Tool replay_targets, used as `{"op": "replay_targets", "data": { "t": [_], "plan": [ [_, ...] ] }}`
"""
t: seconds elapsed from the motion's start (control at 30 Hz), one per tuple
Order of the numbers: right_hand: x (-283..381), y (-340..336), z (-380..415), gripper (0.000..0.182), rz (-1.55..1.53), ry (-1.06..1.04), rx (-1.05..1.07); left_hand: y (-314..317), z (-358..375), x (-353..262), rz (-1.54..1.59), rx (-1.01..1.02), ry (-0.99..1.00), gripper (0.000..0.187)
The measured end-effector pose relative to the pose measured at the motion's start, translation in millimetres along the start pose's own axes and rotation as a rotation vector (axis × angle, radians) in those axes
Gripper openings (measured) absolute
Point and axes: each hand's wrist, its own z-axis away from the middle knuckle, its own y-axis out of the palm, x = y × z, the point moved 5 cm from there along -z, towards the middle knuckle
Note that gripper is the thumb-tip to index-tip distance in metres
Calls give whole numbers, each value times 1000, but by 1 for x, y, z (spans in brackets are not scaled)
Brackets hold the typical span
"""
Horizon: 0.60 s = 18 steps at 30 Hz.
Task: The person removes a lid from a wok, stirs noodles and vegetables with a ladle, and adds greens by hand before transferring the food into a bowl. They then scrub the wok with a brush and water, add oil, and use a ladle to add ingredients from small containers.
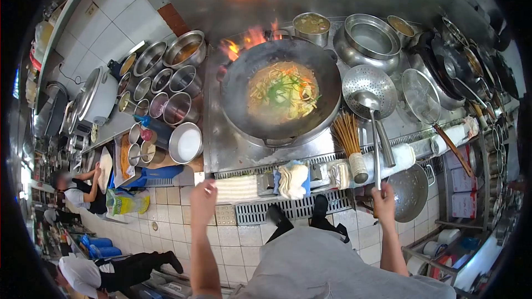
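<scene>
My right hand is closed around the handle of a metal ladle. The ladle's bowl rests over a perforated strainer, right of the wok. My left hand hovers by the stove's front edge, beside a folded white towel; its fingers are loosely bent and I see nothing in them. A large black wok sits on the burner, with sliced vegetables and green strips in broth inside. Flames rise behind its left rim.
A bamboo brush and wire skimmer lie right of the wok. Pots of liquid stand behind. Metal bowls and a bowl of white contents crowd the left counter. Two co-workers are at left.
</scene>
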Motion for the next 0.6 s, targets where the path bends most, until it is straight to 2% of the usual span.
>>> {"op": "replay_targets", "data": {
  "t": [0.03, 0.1, 0.13, 0.2, 0.23, 0.27, 0.33, 0.4, 0.43, 0.47, 0.53, 0.6],
  "plan": [
    [-1, 0, -2, 30, -2, -3, 0, 20, 11, 23, -13, 8, -34, 25],
    [-24, 12, -3, 20, -172, 463, 299, 55, 26, 43, -107, 32, 89, 30],
    [-15, 12, -5, 20, -170, 454, 300, 65, 32, 44, -101, 26, 88, 30],
    [27, 10, -14, 10, -201, 260, 279, 79, 43, 36, -247, -3, 235, 32],
    [52, 9, -10, 6, -150, 259, 282, 81, 47, 36, -242, -19, 225, 32],
    [67, 12, -10, 8, -162, 144, 280, 84, 48, 35, -193, -1, 230, 33],
    [107, 27, -5, 11, -168, 98, 377, 89, 54, 37, -140, 1, 210, 34],
    [150, 68, 3, 20, -336, 44, 555, 93, 57, 43, -129, 30, 221, 34],
    [171, 93, 7, 29, -305, 84, 652, 90, 60, 44, -93, 60, 177, 34],
    [180, 126, 2, 31, -363, -2, 649, 86, 64, 46, -92, 48, 171, 34],
    [241, 185, 14, 26, -390, -165, 759, 82, 72, 55, -22, 69, 138, 35],
    [295, 255, 18, 17, -457, -164, 929, 74, 83, 71, 10, 37, 129, 35]
  ]
}}
